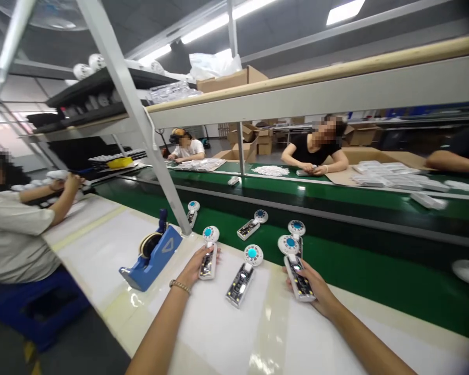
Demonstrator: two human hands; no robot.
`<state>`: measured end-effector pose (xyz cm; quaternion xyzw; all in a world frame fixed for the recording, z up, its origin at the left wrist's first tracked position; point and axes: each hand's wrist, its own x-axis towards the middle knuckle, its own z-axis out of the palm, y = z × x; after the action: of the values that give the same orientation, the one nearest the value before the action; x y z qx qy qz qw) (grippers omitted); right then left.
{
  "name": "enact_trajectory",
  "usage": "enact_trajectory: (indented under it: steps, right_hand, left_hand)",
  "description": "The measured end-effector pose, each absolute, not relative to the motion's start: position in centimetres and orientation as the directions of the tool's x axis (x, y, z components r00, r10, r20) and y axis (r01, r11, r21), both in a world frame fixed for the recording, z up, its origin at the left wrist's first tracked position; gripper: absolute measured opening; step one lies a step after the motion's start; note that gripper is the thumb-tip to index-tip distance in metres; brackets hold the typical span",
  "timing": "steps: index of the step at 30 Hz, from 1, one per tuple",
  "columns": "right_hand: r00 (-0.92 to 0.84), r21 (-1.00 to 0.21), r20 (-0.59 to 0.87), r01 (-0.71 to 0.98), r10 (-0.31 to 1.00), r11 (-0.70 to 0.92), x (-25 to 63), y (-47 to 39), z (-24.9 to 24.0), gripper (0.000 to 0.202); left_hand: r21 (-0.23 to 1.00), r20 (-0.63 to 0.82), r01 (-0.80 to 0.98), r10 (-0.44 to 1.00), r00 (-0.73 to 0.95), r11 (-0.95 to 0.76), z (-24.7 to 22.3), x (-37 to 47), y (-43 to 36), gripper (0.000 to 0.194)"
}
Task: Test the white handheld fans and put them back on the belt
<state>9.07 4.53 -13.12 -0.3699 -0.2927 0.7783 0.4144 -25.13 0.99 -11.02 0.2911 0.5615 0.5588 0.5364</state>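
Note:
In my left hand [197, 266] is a small white electronic device [208, 260] with an open casing that bares its circuit board and a round head with a blue centre. My right hand [312, 284] grips a similar device [299, 278] by its rectangular body, near the belt's edge. Between my hands, a third device [240, 284] of the same kind lies board side up on the white worktop [203, 333]. Parts of both hands' fingers are hidden behind the devices they hold.
More such devices, one of them [248, 228] board side up, lie on the green conveyor belt [355, 271]. A blue tape dispenser [152, 258] stands left, beside a metal post [133, 104]. Co-workers sit to the left and across the belt. A shelf [316, 88] runs overhead.

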Motion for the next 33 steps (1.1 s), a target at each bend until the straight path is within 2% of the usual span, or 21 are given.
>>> enact_trajectory:
  steps: [3,8,15,21,33]
  right_hand:
    - [-0.37,-0.762,-0.335,-0.435,0.867,-0.48,9.7,5.3,-13.5,0.068]
    - [-0.316,-0.782,-0.344,-0.424,0.884,-0.456,9.9,5.7,-14.2,0.07]
    - [-0.301,-0.816,-0.297,-0.412,0.906,-0.405,9.5,5.5,-14.7,0.065]
    - [-0.227,-0.832,-0.257,-0.443,0.939,-0.334,9.1,5.5,-15.4,0.066]
    - [-0.203,-0.849,-0.241,-0.429,0.949,-0.307,9.1,5.4,-15.6,0.072]
  left_hand:
    - [0.925,-0.246,-0.351,0.934,-0.259,0.146,-11.6,-25.3,1.0,0.025]
    - [0.86,-0.246,-0.491,0.956,-0.162,0.138,-12.0,-25.3,0.4,0.037]
    - [0.874,-0.227,-0.475,0.949,-0.22,0.099,-12.6,-24.5,0.4,0.037]
    - [0.897,-0.179,-0.434,0.965,-0.194,0.079,-12.1,-24.1,0.1,0.043]
    - [0.894,-0.164,-0.44,0.976,-0.143,0.085,-12.3,-23.9,0.1,0.042]
